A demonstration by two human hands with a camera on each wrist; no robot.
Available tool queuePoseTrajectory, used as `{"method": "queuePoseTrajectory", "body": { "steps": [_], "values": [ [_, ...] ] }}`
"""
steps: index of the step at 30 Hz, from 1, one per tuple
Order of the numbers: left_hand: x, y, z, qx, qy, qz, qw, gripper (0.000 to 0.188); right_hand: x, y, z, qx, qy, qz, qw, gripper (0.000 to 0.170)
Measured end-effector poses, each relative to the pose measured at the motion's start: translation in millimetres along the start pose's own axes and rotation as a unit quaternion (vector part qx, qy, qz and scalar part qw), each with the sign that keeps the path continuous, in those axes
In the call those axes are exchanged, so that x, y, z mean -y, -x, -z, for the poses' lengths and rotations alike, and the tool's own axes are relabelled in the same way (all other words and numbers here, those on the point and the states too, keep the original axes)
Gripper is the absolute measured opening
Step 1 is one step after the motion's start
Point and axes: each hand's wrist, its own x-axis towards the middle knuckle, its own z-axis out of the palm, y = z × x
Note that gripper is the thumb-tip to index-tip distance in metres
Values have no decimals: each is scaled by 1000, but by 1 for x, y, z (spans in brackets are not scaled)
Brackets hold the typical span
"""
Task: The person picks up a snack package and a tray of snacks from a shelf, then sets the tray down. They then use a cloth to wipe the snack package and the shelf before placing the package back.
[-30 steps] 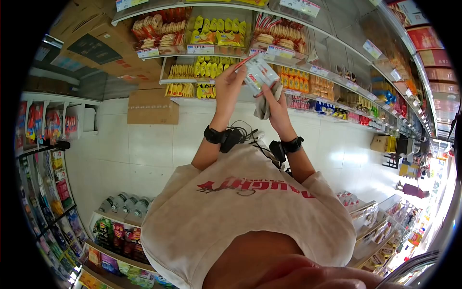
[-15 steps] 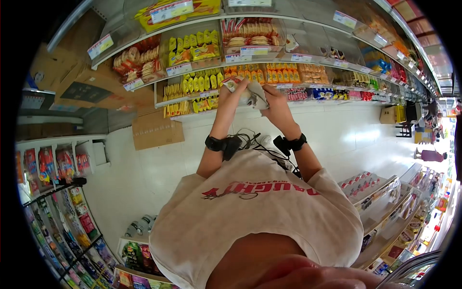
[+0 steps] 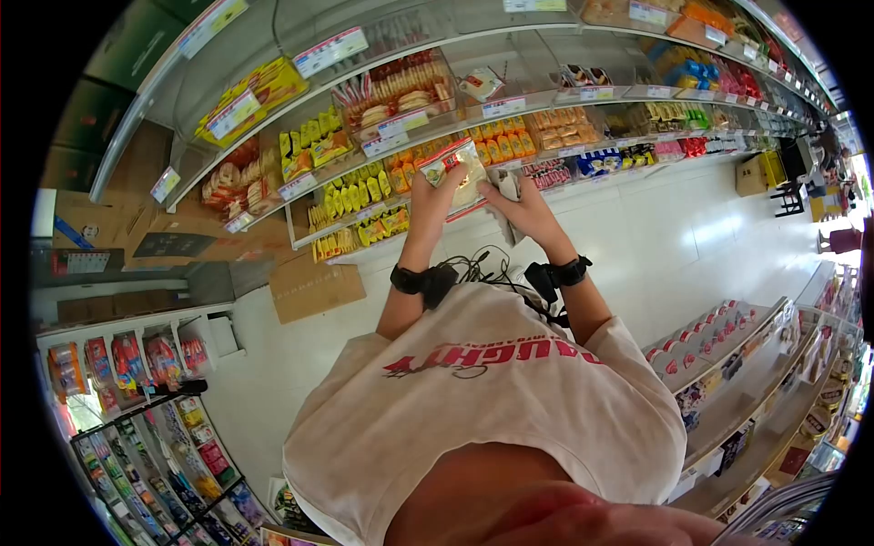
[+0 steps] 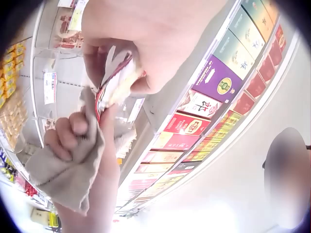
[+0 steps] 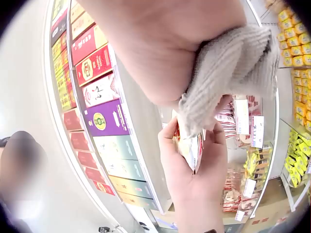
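In the head view my left hand (image 3: 433, 200) pinches a flat snack packet (image 3: 467, 170) with a red and white edge and a pale, see-through part. Its thumb lies across the packet's face. My right hand (image 3: 531, 211) grips a crumpled grey cloth (image 3: 506, 187), with the thumb reaching toward the packet's right side. From the left wrist, the cloth (image 4: 73, 170) drapes over the curled right fingers, and the right thumb meets the lower end of the packet (image 4: 112, 87). The right wrist view has the cloth (image 5: 228, 63) against the packet's upper end, above my left hand (image 5: 197, 165).
Ahead stands a snack shelf (image 3: 537, 96) with clear bins, price tags and several yellow and orange packs. A flattened cardboard box (image 3: 316, 287) lies on the floor at left. Black cables (image 3: 482, 264) hang by the shirt. Another shelf (image 3: 728, 409) stands behind at right.
The packet has been turned over, from a silvery printed face through a tilted, mostly hidden pose to its see-through face. The head view has swung, shifting the shelves. The cloth stays in my right hand.
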Motion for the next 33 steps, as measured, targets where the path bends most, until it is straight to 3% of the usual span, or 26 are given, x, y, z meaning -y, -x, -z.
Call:
{"method": "queuePoseTrajectory", "body": {
  "steps": [3,6,12,15,16,19,20,24,27,31,33],
  "values": [
    [-15,-4,-15,121,-83,72,987,43,-7,5,27,-10,-6,-48,999,30],
    [7,-11,-40,154,-33,28,987,39,-21,5,51,-54,-5,-33,998,29],
    [25,-13,-93,138,19,-38,989,31,-23,14,99,-61,-63,18,996,26],
    [28,-12,-113,126,24,-41,991,33,-35,17,132,-50,-84,0,995,24],
    [29,-13,-114,118,-3,-40,992,34,-42,13,136,-103,-83,34,991,24],
    [27,-16,-109,129,-94,-10,987,36,-43,2,155,-168,-217,-49,960,25],
    [27,-17,-106,157,-131,13,979,36,-35,1,159,-139,-236,-64,960,26],
    [38,-15,-108,277,-160,84,944,40,-54,-19,134,-62,-146,-20,987,24],
    [37,-22,-102,274,-133,76,949,41,-61,-33,121,-125,29,130,983,25],
    [29,-34,-87,278,-52,119,952,40,-41,-40,107,-191,100,163,963,24],
    [26,-42,-77,255,-49,102,960,39,-33,-49,103,-229,66,96,966,24]
  ]
}}
